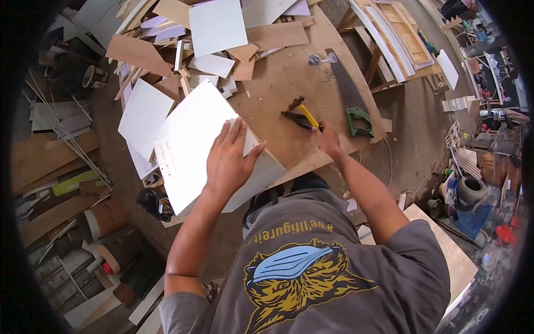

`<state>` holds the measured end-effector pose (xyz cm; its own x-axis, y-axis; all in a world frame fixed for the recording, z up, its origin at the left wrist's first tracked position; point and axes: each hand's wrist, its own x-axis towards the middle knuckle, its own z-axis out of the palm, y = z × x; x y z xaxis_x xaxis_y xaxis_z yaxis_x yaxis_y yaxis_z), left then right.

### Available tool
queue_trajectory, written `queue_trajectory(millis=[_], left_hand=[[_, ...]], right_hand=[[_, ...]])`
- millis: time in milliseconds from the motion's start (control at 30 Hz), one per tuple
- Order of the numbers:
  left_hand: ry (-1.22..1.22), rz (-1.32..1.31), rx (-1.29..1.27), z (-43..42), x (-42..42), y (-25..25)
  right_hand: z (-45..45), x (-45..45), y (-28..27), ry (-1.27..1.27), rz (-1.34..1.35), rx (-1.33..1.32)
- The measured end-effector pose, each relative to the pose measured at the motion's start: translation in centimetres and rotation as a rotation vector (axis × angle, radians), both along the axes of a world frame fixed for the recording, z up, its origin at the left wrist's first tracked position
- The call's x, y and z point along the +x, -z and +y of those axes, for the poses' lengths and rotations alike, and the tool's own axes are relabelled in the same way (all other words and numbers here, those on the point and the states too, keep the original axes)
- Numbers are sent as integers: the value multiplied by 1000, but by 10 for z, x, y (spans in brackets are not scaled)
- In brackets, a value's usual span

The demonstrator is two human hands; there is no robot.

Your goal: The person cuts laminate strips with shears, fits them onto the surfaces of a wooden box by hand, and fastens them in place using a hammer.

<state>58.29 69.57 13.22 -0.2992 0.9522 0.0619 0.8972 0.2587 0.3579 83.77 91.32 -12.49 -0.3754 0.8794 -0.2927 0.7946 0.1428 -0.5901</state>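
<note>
My left hand (229, 153) lies with fingers stretched out on the top of a white panel box (186, 147) at the table's near left edge. The thumb points toward the box's right edge. To the right, my right hand (328, 139) is closed around the lower end of a hammer (309, 116) with a yellow handle. The hammer's dark head rests low over the tabletop, beside what look like black-handled pliers (297, 118). Farther right lies a handsaw (346, 89) with a green grip, its blade pointing away from me.
Loose white boards (218, 26) and brown wood offcuts (139, 54) are piled on the far left of the wooden table (278, 72). A small clear plastic bag (322, 58) lies by the saw tip. Beyond the table stands a wooden frame (397, 33). Scrap and buckets crowd both sides.
</note>
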Motion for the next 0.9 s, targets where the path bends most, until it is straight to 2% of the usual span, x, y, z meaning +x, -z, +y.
queue_trajectory(millis=[67,100,200,300,400,533,633,733,867,900], left_hand=[[-42,14,-4,0,9,0],[-66,22,-5,1,13,-1],[-150,22,-27,1,23,-3],[-246,24,-90,-4,29,-6],[-349,88,-184,-21,30,-3],[-516,115,-269,-52,30,-3],[-630,112,-241,-78,25,-6],[-705,80,-231,-104,12,-4],[-734,7,-263,-129,-8,-12],[-711,-15,-264,-137,-17,-10]], right_hand=[[0,-3,9,-46,-2,22],[-2,-5,17,-145,-109,265],[-12,-11,23,-318,-92,610],[-15,-20,34,-717,3,562],[-23,-33,35,-817,0,562],[-29,-41,32,-763,-18,483],[-30,-49,39,-745,-108,337],[-28,-46,43,-752,-107,327],[-26,-48,43,-570,305,242],[-24,-52,42,-534,452,333]])
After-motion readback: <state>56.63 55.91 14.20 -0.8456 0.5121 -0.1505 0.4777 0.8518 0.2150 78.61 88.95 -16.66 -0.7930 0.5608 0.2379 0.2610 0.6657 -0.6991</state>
